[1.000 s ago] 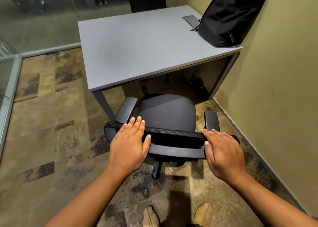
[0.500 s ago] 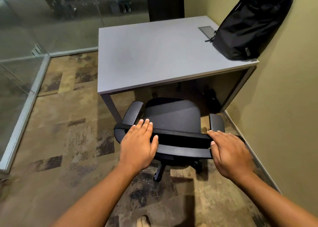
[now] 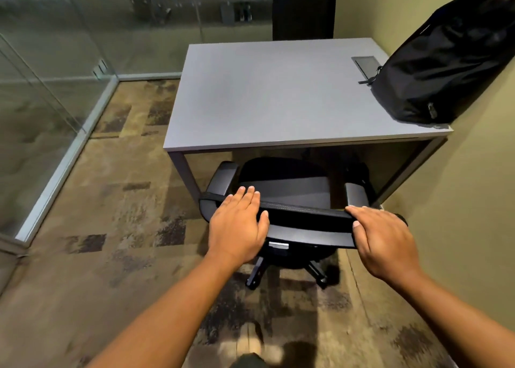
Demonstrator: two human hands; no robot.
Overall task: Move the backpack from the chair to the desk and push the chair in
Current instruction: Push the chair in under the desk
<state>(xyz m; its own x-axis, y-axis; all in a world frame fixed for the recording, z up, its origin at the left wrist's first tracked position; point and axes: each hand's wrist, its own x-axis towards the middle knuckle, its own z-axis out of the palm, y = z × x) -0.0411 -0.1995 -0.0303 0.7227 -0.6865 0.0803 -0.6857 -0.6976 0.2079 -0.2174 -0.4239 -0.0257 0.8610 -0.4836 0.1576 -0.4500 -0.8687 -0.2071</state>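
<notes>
The black backpack (image 3: 446, 61) leans against the wall on the far right corner of the grey desk (image 3: 278, 94). A black office chair (image 3: 287, 189) stands at the desk's near edge, the front of its seat just under the top. My left hand (image 3: 237, 225) lies flat on the left part of the chair's backrest top, fingers together and extended. My right hand (image 3: 381, 239) rests on the right end of that backrest, fingers draped over its edge. The chair's wheeled base shows below the backrest.
A second dark chair (image 3: 303, 11) stands behind the desk's far side. Glass partitions (image 3: 50, 94) run along the left and back. A yellowish wall (image 3: 473, 214) is close on the right. A grey cable hatch (image 3: 366, 65) sits in the desk beside the backpack. Patterned carpet covers the floor.
The chair has rolled forward toward the desk, its seat front now under the top. Both hands stayed on the backrest and moved forward with it.
</notes>
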